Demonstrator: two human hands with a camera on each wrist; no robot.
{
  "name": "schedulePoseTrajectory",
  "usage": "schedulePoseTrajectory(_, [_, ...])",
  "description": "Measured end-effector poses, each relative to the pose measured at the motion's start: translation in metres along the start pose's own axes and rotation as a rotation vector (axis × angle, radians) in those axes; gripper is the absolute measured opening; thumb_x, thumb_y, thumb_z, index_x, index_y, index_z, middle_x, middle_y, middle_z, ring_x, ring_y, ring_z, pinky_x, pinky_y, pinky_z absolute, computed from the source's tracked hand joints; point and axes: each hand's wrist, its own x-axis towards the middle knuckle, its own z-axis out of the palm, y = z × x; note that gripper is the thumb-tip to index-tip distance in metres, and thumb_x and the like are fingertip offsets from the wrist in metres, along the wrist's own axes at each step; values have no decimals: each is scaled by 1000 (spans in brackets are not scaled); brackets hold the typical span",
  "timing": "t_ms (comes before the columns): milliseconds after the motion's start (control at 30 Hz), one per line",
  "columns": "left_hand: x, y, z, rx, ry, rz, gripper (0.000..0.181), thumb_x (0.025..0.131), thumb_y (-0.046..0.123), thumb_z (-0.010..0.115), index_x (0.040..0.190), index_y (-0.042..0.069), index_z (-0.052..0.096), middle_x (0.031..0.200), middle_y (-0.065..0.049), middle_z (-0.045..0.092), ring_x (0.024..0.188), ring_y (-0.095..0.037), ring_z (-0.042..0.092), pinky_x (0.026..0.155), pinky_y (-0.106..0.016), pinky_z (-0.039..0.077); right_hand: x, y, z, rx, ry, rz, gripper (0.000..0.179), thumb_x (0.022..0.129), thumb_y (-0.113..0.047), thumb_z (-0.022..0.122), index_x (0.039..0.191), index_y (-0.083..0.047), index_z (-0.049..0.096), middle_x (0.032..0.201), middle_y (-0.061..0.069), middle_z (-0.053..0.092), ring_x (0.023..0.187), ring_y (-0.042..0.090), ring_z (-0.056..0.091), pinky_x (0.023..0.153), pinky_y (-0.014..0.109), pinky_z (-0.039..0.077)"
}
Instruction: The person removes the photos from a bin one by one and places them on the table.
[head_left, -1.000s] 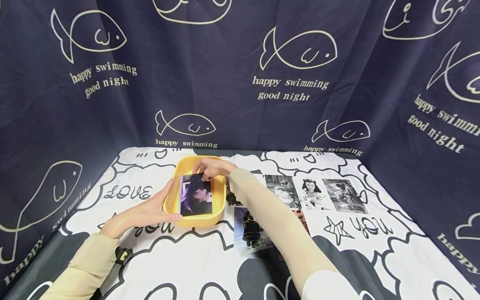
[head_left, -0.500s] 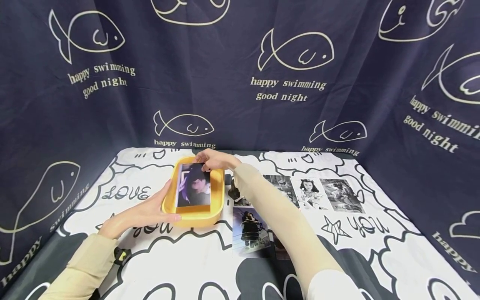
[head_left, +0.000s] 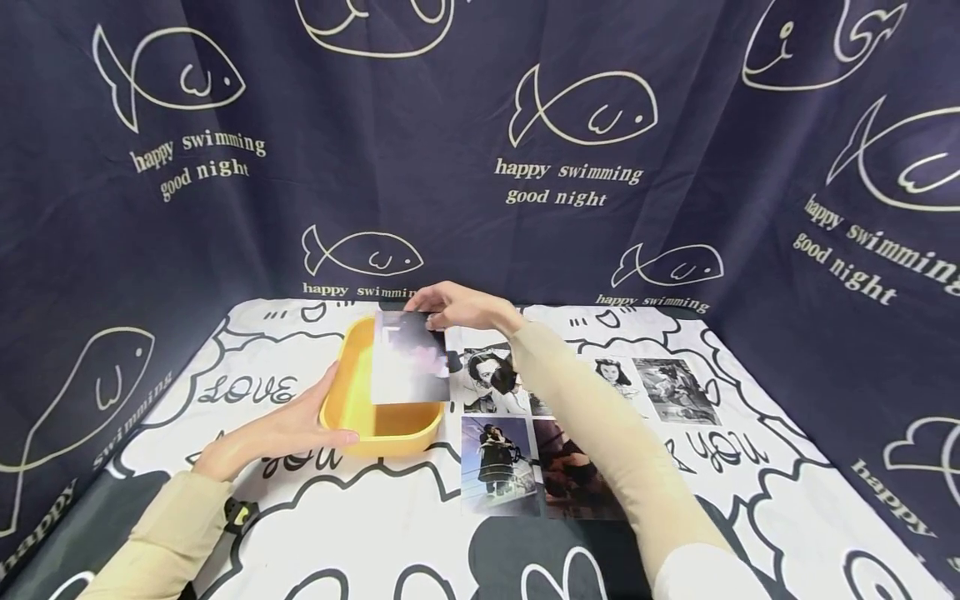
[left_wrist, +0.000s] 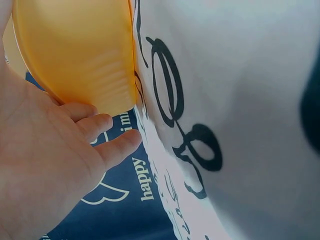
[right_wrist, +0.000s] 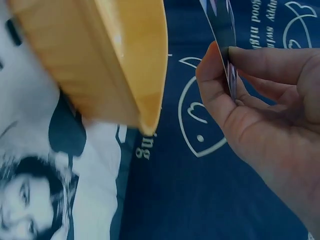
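A yellow plastic tub [head_left: 390, 447] with rounded corners stands left of the middle of the table. My left hand [head_left: 292, 425] grips its left side, thumb by the front corner; in the left wrist view the fingers [left_wrist: 95, 117] lie at its outer wall [left_wrist: 80, 55]. Above the tub's right part, my right hand [head_left: 467, 307] pinches a photo print [head_left: 408, 367] at its top edge. Glare and motion blur its picture. Seen edge-on in the right wrist view, the print [right_wrist: 220, 25] sits between thumb and fingers, apart from the tub [right_wrist: 65, 60].
To the right, prints lie in rows: a black-and-white portrait [head_left: 487, 379], a colour picture of a coated figure [head_left: 497, 462], a dark reddish print [head_left: 566, 475] and a grey print [head_left: 675, 390]. My right forearm crosses over some. A dark fish-patterned curtain [head_left: 465, 167] stands behind.
My right hand has drawn the print up out of the tub and to the right. The left hand keeps its hold on the tub. The view has shifted slightly.
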Motion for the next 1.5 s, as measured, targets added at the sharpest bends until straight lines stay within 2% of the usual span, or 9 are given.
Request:
schedulePoseTrajectory(67, [-1,0,0,1,-1,-2,113,77,31,79,156,19,0,147,-12,38,119,-28,48,105,-58,36,-14,4,-5,-29,12,-12,39,87,8,57,124,-4,59,123,10,62,115,18,55,98,29,48])
schedulePoseTrajectory(200, [-1,1,1,-24,-8,1,111,77,29,79,155,21,1,142,-11,45,115,-27,52,104,-55,37,-47,16,-12,-11,24,-4,41,86,9,58,124,-5,59,121,11,63,117,22,56,103,35,47])
schedulePoseTrajectory(400, [0,-2,1,-71,-31,46,110,78,27,79,156,20,1,139,-2,47,114,-21,55,104,-52,40,-101,38,-23,-27,27,37,42,86,7,57,124,-10,60,122,8,65,121,25,57,108,46,43])
schedulePoseTrajectory(633, [0,-1,1,-100,-34,44,110,78,25,79,156,23,2,139,1,48,115,-18,57,104,-51,40,-171,59,-31,50,22,99,43,87,5,55,128,-7,55,127,11,61,124,31,53,107,57,39])
schedulePoseTrajectory(800, [-1,-1,2,-92,-36,41,110,78,27,79,156,23,1,140,1,46,115,-18,56,105,-52,40,-218,78,-38,77,22,116,41,90,-1,56,130,-6,53,131,14,58,121,31,55,104,55,43])
schedulePoseTrajectory(933, [0,-1,2,-75,-37,56,110,78,28,79,156,22,1,140,1,46,115,-17,56,104,-49,41,-248,94,-45,74,17,119,41,90,-1,57,130,-5,52,128,17,59,115,24,59,100,44,48])
schedulePoseTrajectory(1067, [0,-1,1,-73,-37,58,110,78,28,79,156,22,0,140,2,46,115,-16,56,104,-46,41,-274,111,-49,94,-21,104,40,89,3,55,129,1,51,125,23,59,113,18,61,96,35,52])
schedulePoseTrajectory(1200, [1,-2,0,-86,-39,57,110,78,26,79,156,22,1,138,1,48,114,-17,57,104,-48,41,-292,129,-48,127,-49,89,41,87,9,53,128,9,49,120,30,58,107,20,63,93,32,54])
schedulePoseTrajectory(1500, [0,0,0,-80,-44,69,109,79,25,78,156,19,0,140,-4,46,115,-21,56,104,-51,40,-307,149,-36,31,6,108,45,77,17,53,122,10,52,109,32,62,95,25,66,83,32,56])
